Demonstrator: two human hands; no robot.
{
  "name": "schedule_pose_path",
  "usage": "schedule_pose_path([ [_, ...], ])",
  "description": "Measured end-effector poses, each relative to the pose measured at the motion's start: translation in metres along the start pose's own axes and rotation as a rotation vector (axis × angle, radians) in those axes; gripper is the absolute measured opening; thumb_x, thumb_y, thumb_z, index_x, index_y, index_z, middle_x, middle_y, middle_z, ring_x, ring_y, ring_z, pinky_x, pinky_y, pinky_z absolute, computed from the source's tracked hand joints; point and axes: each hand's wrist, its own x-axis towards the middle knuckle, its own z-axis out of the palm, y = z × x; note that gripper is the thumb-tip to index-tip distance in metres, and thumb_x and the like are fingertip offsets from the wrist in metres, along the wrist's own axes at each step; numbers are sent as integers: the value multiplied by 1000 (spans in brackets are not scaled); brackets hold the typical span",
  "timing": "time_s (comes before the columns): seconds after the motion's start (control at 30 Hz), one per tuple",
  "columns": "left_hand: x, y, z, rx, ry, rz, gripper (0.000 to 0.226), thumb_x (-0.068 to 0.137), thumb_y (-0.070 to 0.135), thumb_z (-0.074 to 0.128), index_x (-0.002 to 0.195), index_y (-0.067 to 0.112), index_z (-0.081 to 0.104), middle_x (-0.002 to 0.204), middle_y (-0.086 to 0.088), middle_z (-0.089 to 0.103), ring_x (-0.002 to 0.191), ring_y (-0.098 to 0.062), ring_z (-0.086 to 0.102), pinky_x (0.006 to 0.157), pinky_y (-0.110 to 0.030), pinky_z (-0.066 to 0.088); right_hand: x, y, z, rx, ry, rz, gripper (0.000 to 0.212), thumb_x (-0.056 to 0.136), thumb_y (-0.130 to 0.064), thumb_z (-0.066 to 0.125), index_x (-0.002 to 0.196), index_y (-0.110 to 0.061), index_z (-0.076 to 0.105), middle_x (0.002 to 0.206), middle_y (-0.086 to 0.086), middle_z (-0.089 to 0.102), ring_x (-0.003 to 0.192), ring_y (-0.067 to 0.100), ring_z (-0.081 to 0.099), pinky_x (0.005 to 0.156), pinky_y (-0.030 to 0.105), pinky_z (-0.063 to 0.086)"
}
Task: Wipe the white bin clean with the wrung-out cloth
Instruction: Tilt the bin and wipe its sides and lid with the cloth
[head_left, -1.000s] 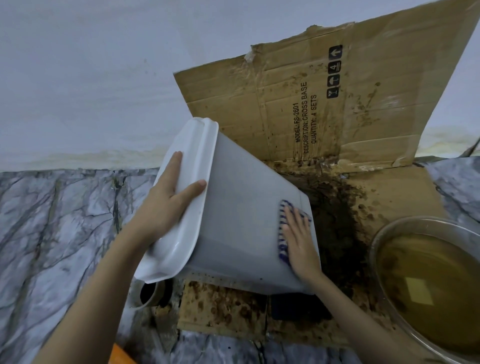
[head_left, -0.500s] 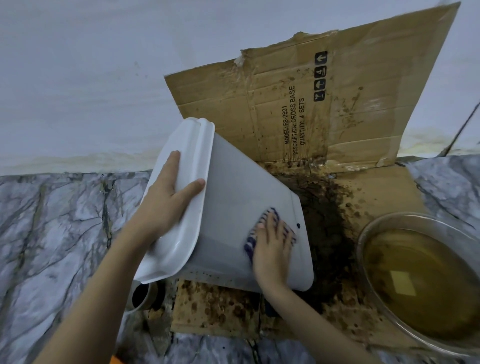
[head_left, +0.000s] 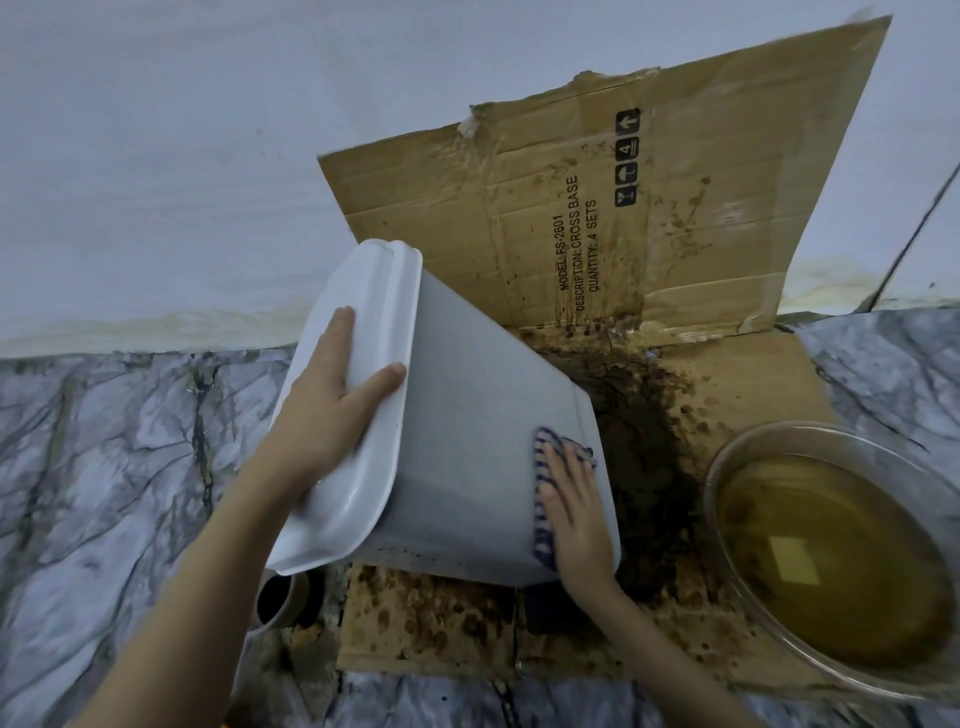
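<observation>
Nearest the bottom of the frame, two bare forearms reach up toward the white bin (head_left: 467, 415), which sits tilted at the centre with its lidded top turned to the lower left and its base toward the right. Under its low corner we see a small cup (head_left: 278, 597) with a dark inside; we cannot tell what it holds. The bin rests over stained cardboard (head_left: 431, 623) spread on the marble floor (head_left: 104, 467).

The right hand (head_left: 576, 514) lies flat, fingers straight and together, pressing the blue striped cloth (head_left: 543, 451) against the bin's side close to the base. The left hand (head_left: 332, 410) is spread open on the lid, thumb apart from the fingers, bracing the bin at its tilt without curling round anything.

We judge the wiping of this side wall to be under way. The next stroke calls for firm, even pressure while the left hand steadies the bin; specks along the lower edge look like they need a pass, and the other faces would need the bin turned.

At the right edge a clear bowl (head_left: 710, 483) holds murky brown water. Between it and the bin lies a dark patch of dirt (head_left: 649, 467). Further back the cardboard stands up against the pale wall (head_left: 208, 130). The bin's inside is hidden.
</observation>
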Motion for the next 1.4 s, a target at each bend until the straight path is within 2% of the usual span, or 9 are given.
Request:
schedule_pose_path([
  [0.17,-1,19,12,23,16,39,75,93,41,49,151,28,4,158,12,8,144,-14,14,117,-37,14,21,29,-29,113,-46,574,61,96,-50,37,149,-30,16,158,-3,14,145,21,12,118,43,8],
  [0.37,-1,47,30,151,24,101,75,95,40,47,151,20,1,159,4,3,146,-18,6,118,-44,9,18,23,-53,96,249,855,40,99,-23,45,135,-7,50,127,17,57,114,36,51,96,38,41],
  [0.6,-1,82,60,325,-3,134,76,95,44,41,150,15,-3,160,0,-4,146,-21,0,116,-46,5,12,-65,-84,493,411,696,33,97,-18,50,127,-6,56,114,12,64,101,27,61,91,38,49],
  [0.7,-2,100,77,373,-11,144,75,96,45,37,150,13,-5,159,-2,-7,146,-24,-4,116,-46,3,11,-121,-109,607,332,495,13,96,-19,52,99,-21,65,97,1,68,93,22,65,84,38,53],
  [0.8,-4,115,91,348,-20,143,68,99,46,26,151,12,-2,160,-3,-5,146,-24,-4,116,-46,1,3,-156,-125,596,282,298,22,97,-21,50,85,-37,59,87,-14,67,84,5,66,76,26,53],
  [0.97,-9,141,107,115,-132,138,59,101,40,16,151,13,0,160,-1,-3,146,-21,-8,116,-41,-7,-17,-163,-121,401,187,119,35,99,-31,42,133,-29,49,129,-14,56,118,-1,52,101,28,44],
  [1.1,-17,147,97,-160,-258,203,57,102,41,20,151,18,2,160,4,-2,146,-16,-10,116,-39,-8,-20,-161,-129,258,226,29,32,100,-31,37,128,-46,36,137,-21,43,123,-12,39,108,17,33],
  [1.3,-61,86,79,438,-69,463,73,88,63,-4,151,25,2,158,10,-4,143,-9,-14,110,-33,-18,-21,-137,-133,194,298,-72,29,97,-45,36,125,-52,36,130,-40,41,127,-9,39,111,36,35],
  [1.4,-76,64,88,481,13,530,73,93,56,-1,146,17,31,153,1,31,142,-13,18,115,-35,0,-28,-125,-121,74,387,-186,38,97,-47,32,134,-48,36,142,-26,39,136,1,33,112,43,32],
])
